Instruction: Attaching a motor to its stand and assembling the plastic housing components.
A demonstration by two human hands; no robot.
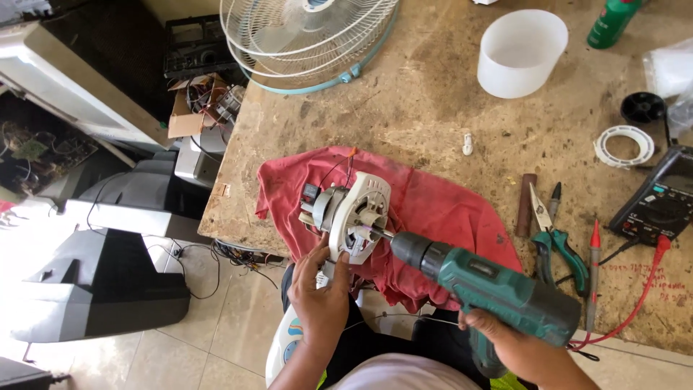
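My left hand [321,292] grips the lower edge of a white fan motor housing [359,213], holding it upright on a red cloth [440,209] at the front edge of the workbench. My right hand [505,343] holds the handle of a green cordless drill [498,289]. The drill's dark chuck and bit point left into the middle of the motor housing. Small wires and a black part stick out behind the housing on its left side.
On the brown workbench [419,108] lie a fan guard [307,40], a white plastic tub [521,52], green-handled pliers [552,235], a multimeter [660,198] with red probes, a white ring [624,144] and a green bottle [612,22]. Old appliances and cables crowd the floor at left.
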